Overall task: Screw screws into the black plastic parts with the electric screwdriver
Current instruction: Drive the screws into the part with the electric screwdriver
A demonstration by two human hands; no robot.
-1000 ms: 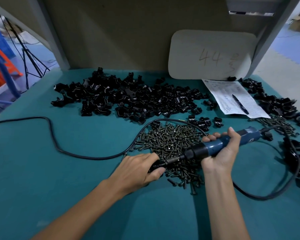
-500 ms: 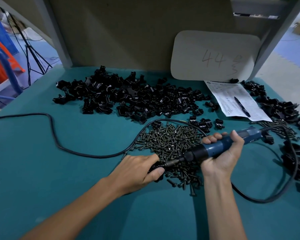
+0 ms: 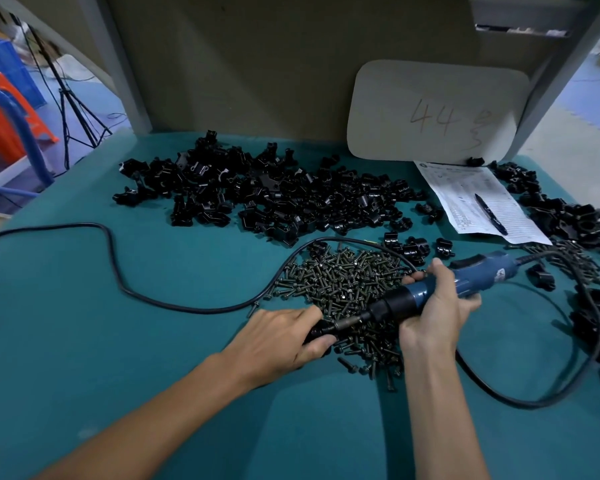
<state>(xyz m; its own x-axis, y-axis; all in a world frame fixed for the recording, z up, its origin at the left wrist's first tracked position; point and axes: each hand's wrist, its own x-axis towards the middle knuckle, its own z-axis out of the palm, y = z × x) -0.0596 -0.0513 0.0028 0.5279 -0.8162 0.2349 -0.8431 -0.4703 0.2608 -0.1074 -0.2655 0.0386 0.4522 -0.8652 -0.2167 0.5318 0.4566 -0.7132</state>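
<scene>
My right hand [image 3: 433,317] grips the blue electric screwdriver [image 3: 465,282], which lies nearly flat and points left. Its metal bit [image 3: 347,322] meets a black plastic part [image 3: 317,332] that my left hand [image 3: 281,341] pinches against the teal table; most of that part is hidden under my fingers. A heap of dark screws [image 3: 347,282] lies just behind and under the tool. A wide pile of black plastic parts [image 3: 267,195] stretches across the table farther back.
The screwdriver's black cable [image 3: 118,271] loops left over the table and another loop [image 3: 568,382] curls at the right. More black parts [image 3: 568,216] lie at the right edge. A paper sheet with a pen [image 3: 478,202] and a white board [image 3: 437,112] stand behind.
Both hands and the screwdriver stay in place with the bit on the held part; only the camera view has shifted slightly.
</scene>
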